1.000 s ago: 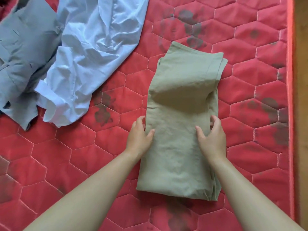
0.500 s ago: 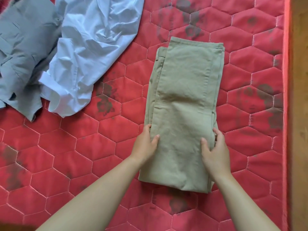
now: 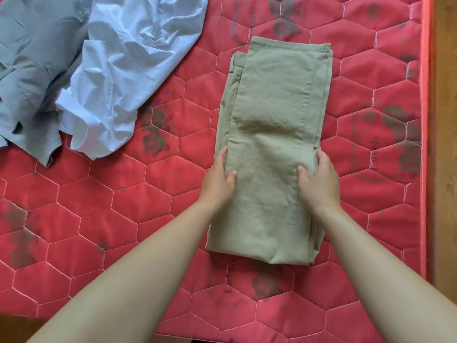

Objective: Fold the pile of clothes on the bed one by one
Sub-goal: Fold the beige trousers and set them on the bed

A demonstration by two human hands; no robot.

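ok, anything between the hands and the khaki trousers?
Nothing visible. The left hand and right hand grip the folded khaki trousers at their side edges, thumbs on top. The pale blue shirt and grey garment lie apart, upper left on the red mattress.

A red quilted mattress (image 3: 99,206) filled most of the view, stitched in pale hexagons and printed with faded dark flowers. A strip of brown wood (image 3: 444,169) ran along its right edge. Light was soft and even, with faint shadows.
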